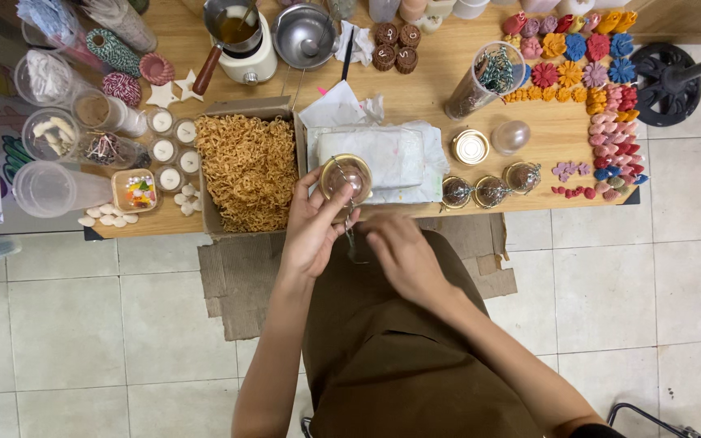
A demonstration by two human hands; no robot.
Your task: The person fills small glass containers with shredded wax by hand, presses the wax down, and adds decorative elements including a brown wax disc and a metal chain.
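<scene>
Seen from above, at the near edge of a wooden counter (464,77). Left hand (311,229) raised, its grip closed around a clear round ornament ball (346,177) with a gold rim, fingertips pinching the ball from below and from the side, ball sitting just above the hand and over the counter's front edge. Thin twine (351,235) hanging down from the ball between the two hands. Right hand (403,255) lower and to the right, just beside the left, fingers curled together in a pinch near the twine's lower end; whether actually gripping the strand, cannot tell because of blur. Directly behind the ball, a white folded cloth bundle (383,158) lying on the counter. To the left, touching distance from the left hand, an open cardboard box (247,166) filled with shredded tan paper. To the right along the counter edge, three finished filled balls (490,191) in a row, with a round gold lid (470,147) and an empty clear ball half (511,136) behind them. Further right, rows of colourful wax flowers (590,69). Far left, small white tealight candles (170,150) and clear plastic cups (50,188). Below the hands, a brown apron (399,357) over the lap, tiled floor (83,324) around.
</scene>
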